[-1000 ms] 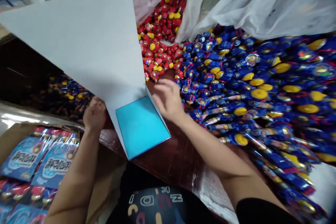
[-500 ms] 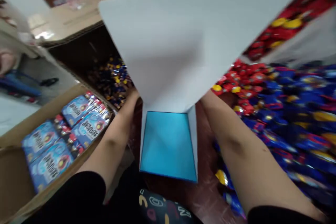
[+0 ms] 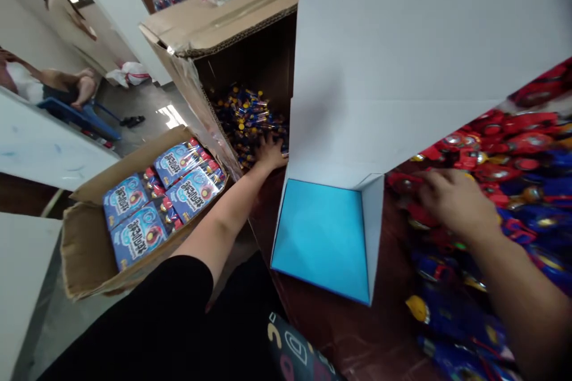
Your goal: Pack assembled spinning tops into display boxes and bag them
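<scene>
An open box (image 3: 324,232) with a light-blue bottom and a tall white lid (image 3: 397,65) raised behind it stands before me. To its left, my left hand (image 3: 270,153) reaches into a large cardboard carton and rests with spread fingers on a pile of small blue-and-yellow pieces (image 3: 250,116). On the other side, my right hand (image 3: 456,199) is among shiny red toys (image 3: 496,172), its fingers bent downward and smeared by motion. Whether it grips one of them is unclear. Blue toys with yellow parts (image 3: 465,309) lie below and beside that hand.
The large carton (image 3: 232,15) stands on its side at the table's far left. On the floor side, an open cardboard box (image 3: 84,244) holds several printed blue packs (image 3: 138,232). Two people (image 3: 67,21) are in the far left background, one on a blue chair (image 3: 83,116).
My view has swung left, so the box appears further right. Both hands, hidden behind the box's lid before, now show: the left in the carton's pile, the right over the red toys.
</scene>
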`<action>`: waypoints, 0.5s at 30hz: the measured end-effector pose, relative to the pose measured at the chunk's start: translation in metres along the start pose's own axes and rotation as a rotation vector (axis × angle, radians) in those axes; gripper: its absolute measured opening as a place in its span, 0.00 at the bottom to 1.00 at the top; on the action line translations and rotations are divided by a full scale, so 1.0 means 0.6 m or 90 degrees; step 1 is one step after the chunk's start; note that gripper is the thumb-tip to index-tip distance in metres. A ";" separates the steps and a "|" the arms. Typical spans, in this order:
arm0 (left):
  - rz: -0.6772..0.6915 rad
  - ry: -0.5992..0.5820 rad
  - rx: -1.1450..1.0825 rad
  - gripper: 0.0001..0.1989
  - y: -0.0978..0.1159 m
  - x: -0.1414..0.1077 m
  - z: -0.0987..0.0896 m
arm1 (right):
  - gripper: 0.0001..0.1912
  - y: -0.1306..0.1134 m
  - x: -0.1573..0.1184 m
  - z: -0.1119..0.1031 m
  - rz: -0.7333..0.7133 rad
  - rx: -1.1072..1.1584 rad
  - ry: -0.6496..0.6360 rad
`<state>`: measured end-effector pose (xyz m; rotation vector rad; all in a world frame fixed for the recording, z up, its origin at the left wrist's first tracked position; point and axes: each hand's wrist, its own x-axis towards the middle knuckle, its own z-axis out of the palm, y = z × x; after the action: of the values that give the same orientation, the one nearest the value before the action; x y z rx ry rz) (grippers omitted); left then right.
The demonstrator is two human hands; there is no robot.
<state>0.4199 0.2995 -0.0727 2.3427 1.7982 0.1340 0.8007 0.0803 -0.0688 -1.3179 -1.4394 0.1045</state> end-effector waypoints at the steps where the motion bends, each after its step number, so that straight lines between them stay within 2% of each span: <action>1: 0.017 -0.010 0.012 0.35 0.001 -0.001 -0.002 | 0.16 -0.025 -0.015 -0.018 0.009 -0.070 0.025; 3: 0.041 -0.024 0.032 0.35 0.002 -0.001 -0.005 | 0.13 -0.101 -0.050 -0.035 -0.009 -0.228 0.067; 5: 0.060 -0.031 0.045 0.35 0.004 0.000 -0.009 | 0.14 -0.195 -0.090 -0.016 -0.093 -0.358 0.055; 6: 0.070 -0.033 0.049 0.34 0.006 0.001 -0.011 | 0.14 -0.241 -0.110 0.008 -0.162 -0.350 -0.028; 7: 0.082 -0.035 0.051 0.33 0.007 0.001 -0.013 | 0.11 -0.279 -0.129 0.039 -0.214 -0.338 -0.076; 8: 0.094 -0.036 0.053 0.32 0.009 0.001 -0.015 | 0.12 -0.308 -0.145 0.074 -0.223 -0.348 -0.152; 9: 0.108 -0.037 0.054 0.31 0.010 0.001 -0.016 | 0.15 -0.326 -0.157 0.107 -0.185 -0.378 -0.285; 11: 0.141 -0.040 0.056 0.29 0.012 0.002 -0.017 | 0.18 -0.333 -0.172 0.155 -0.042 -0.428 -0.459; 12: 0.159 -0.041 0.058 0.29 0.012 0.002 -0.016 | 0.20 -0.326 -0.175 0.165 0.031 -0.451 -0.497; 13: 0.175 -0.041 0.061 0.30 0.012 0.003 -0.015 | 0.20 -0.315 -0.177 0.164 0.094 -0.471 -0.497; 15: 0.198 -0.036 0.068 0.33 0.009 0.006 -0.011 | 0.22 -0.292 -0.181 0.140 0.184 -0.509 -0.440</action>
<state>0.4249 0.3022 -0.0656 2.6589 1.4381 0.0139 0.6012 -0.0165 -0.0497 -2.2989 -1.9541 0.2002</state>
